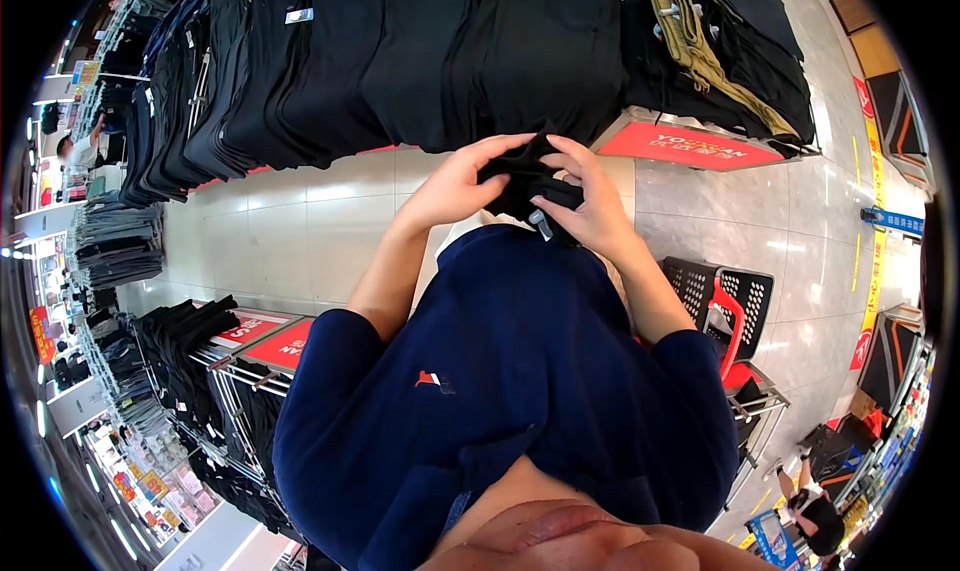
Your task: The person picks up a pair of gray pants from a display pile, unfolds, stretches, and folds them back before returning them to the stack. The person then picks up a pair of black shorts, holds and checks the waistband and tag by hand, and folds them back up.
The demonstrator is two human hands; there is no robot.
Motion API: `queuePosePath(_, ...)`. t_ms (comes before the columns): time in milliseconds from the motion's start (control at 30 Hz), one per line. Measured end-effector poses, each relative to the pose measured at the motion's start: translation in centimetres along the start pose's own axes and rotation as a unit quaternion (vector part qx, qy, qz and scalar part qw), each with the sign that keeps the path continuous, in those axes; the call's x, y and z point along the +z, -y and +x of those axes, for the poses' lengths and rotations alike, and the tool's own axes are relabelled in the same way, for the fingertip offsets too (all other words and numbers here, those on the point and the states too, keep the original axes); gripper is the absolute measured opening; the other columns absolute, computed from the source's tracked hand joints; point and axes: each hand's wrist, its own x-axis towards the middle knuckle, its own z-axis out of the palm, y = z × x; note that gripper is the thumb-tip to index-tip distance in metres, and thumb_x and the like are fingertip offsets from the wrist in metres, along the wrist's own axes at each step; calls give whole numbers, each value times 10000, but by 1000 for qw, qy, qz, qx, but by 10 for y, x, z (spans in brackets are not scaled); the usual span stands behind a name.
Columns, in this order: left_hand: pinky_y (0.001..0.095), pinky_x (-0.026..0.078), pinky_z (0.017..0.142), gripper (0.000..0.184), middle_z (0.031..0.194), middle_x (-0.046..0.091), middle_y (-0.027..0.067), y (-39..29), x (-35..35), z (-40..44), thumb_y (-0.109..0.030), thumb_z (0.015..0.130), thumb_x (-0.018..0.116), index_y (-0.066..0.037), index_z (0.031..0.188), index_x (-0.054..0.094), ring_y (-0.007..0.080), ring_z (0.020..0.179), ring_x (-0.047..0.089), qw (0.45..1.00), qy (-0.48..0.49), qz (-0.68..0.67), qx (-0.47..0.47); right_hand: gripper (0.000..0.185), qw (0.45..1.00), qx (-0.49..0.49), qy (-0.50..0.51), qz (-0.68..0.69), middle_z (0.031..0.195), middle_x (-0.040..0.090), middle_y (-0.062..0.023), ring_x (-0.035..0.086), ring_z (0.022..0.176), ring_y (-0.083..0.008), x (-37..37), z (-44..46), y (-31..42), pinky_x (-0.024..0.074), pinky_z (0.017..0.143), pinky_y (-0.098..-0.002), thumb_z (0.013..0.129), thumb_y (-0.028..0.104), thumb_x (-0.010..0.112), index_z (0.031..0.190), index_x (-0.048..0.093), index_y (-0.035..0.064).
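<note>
A bunched black garment [520, 183] is between my two hands, just in front of my navy shirt. My left hand [458, 188] grips its left side, thumb and fingers closed on the cloth. On the other side, my right hand [602, 207] pinches the fabric, its thumb over a folded part. A small pale tag [541, 225] hangs by the right thumb. Whether the garment is trousers or something else cannot be made out. Just beyond my hands lie long rows of black trousers [420, 61] on a display.
Olive-green clothing [705, 61] lies on the display's right end, above a red sign [700, 145]. A shopping basket [725, 301] stands at my right. Behind me to the left is a rack [235, 371] of dark clothes. Two other people appear at the far left and lower right.
</note>
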Motion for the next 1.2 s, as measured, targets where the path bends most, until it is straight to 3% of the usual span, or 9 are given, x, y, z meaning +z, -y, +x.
queuePosePath(200,292,381,1033,593,1276,559,87,52,-50,-11,156,760,413,3,1328,491,178,1196,514,966,-213,-147,-23,313,993,14,-61,-96,986,684,-102,674,926,-226,-30,7,3,506,824,-296,782,30,716,1080,624,57)
queuePosePath(467,328,455,938,590,1174,580,134,241,-111,-115,112,714,448,-3,1291,473,230,1081,555,808,-485,-297,-153,320,937,-71,-318,-128,1084,637,-86,591,1005,-161,-121,-3,4,455,900,-271,810,17,713,1108,598,-14)
queuePosePath(567,348,441,942,600,1184,565,176,330,-85,-156,48,709,503,6,1304,440,282,1111,543,773,-456,-238,-371,344,925,-93,-368,-19,1065,641,-138,590,1001,-181,-128,3,19,443,936,-294,856,105,705,1137,560,-31)
queuePosePath(667,369,342,1055,713,1310,524,157,316,-43,-133,-72,750,575,-47,1424,346,313,1229,473,739,-409,-97,-526,366,926,-171,-336,17,1053,652,-190,609,991,-216,-126,14,34,456,930,-317,851,147,715,1125,547,-28)
queuePosePath(800,346,357,1051,588,1388,456,203,267,-36,-61,-171,887,601,-23,1410,376,278,1276,453,923,-280,-80,-253,404,938,-224,-255,75,1011,659,-238,635,965,-264,-106,31,61,472,904,-336,851,230,716,1110,528,-16)
queuePosePath(833,344,346,1063,590,1392,459,186,228,-35,-35,-201,904,602,-28,1416,368,258,1285,446,941,-247,-132,-187,325,938,-255,-218,91,1009,660,-237,652,949,-274,-104,35,58,491,880,-329,850,102,694,1093,521,-28)
queuePosePath(1000,315,357,1055,836,1284,560,110,75,-27,41,-340,787,773,-16,1429,347,179,1235,486,938,-71,-323,102,301,947,-255,-141,131,998,661,-245,665,929,-283,-80,43,65,498,856,-317,844,66,683,1085,524,-20)
queuePosePath(1100,299,388,1016,893,1207,594,68,16,-23,48,-285,686,854,-7,1392,384,152,1144,528,954,67,-271,107,288,949,-266,-104,131,1001,668,-223,667,937,-270,-74,44,68,499,851,-306,839,39,675,1082,531,-18)
queuePosePath(1200,292,424,959,804,1155,608,54,18,-18,44,-173,628,876,1,1298,467,124,1064,545,982,34,-155,97,282,951,-260,-137,93,1001,673,-205,663,943,-244,-74,43,73,492,860,-295,837,20,667,1081,533,-22)
